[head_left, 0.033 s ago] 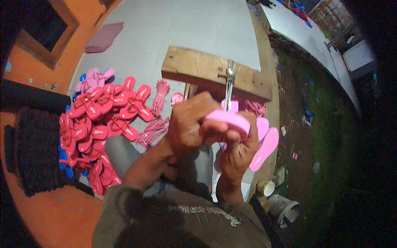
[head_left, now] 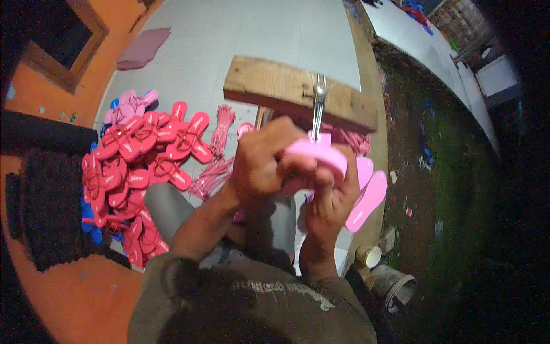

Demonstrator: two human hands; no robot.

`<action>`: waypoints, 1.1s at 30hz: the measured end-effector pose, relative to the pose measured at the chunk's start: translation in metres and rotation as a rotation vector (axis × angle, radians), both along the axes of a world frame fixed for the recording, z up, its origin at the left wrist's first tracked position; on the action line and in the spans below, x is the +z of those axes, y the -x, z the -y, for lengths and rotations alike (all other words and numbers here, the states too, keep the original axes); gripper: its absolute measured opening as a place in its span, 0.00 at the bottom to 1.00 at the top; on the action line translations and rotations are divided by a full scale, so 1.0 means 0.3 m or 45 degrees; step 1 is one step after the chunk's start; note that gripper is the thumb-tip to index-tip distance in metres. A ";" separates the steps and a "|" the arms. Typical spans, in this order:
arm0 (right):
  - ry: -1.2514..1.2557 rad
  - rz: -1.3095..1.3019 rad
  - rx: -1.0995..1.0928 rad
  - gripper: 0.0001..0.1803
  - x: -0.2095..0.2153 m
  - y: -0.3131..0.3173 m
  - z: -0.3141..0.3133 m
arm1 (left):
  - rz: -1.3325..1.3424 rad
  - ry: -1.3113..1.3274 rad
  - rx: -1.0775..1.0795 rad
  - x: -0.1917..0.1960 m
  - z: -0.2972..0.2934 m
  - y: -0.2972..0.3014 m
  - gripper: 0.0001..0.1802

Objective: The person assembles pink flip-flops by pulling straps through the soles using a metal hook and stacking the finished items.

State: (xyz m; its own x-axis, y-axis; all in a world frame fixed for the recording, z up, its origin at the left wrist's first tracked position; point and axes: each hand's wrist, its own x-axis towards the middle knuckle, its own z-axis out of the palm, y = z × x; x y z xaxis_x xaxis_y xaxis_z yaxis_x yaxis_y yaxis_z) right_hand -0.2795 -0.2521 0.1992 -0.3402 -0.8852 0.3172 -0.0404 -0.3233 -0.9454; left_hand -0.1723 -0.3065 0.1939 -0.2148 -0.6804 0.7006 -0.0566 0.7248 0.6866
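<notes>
I see a grey tiled floor (head_left: 252,40), then a heap of red flip-flops (head_left: 143,166) at my left. A wooden plank (head_left: 275,89) carries a metal tool (head_left: 318,106). Beneath it, my left hand (head_left: 263,166) and right hand (head_left: 332,200) both clamp a pink sandal sole (head_left: 318,153), fingers curled tight around it.

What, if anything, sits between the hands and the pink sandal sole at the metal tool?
Nothing visible. The left hand and right hand both grip the pink sandal sole directly, right below the metal tool fixed in the wooden plank. Whether sole and tool touch is hidden.
</notes>
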 end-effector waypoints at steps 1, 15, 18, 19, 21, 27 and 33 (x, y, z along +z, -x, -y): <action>-0.042 -0.073 -0.001 0.21 -0.025 0.008 0.016 | 0.000 -0.076 0.069 -0.016 0.000 0.008 0.19; -0.113 -0.205 -0.115 0.26 -0.035 0.049 0.081 | -0.016 0.056 0.211 -0.027 0.069 0.048 0.14; -0.092 -0.193 0.030 0.22 0.012 0.057 0.190 | 0.060 -0.188 0.288 -0.010 0.143 0.044 0.13; -0.084 -0.199 0.053 0.22 0.023 0.071 0.200 | -0.005 -0.262 0.185 0.005 0.149 0.050 0.14; -0.108 -0.196 0.089 0.19 0.047 0.072 0.219 | -0.047 -0.296 0.133 0.020 0.172 0.045 0.14; 0.028 -0.604 -0.098 0.15 -0.018 0.034 0.154 | 0.162 -0.106 0.355 0.027 0.046 -0.032 0.11; 0.191 -0.366 -0.062 0.22 -0.019 0.035 0.175 | -0.014 0.105 0.096 -0.027 0.167 -0.010 0.19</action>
State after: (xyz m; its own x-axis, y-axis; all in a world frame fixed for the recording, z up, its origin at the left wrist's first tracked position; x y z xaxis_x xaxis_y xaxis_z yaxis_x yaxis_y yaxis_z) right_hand -0.2900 -0.3045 0.1935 -0.2585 -0.8064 0.5318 -0.3175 -0.4490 -0.8352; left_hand -0.1693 -0.3566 0.1857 -0.1570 -0.6345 0.7568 -0.1057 0.7727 0.6259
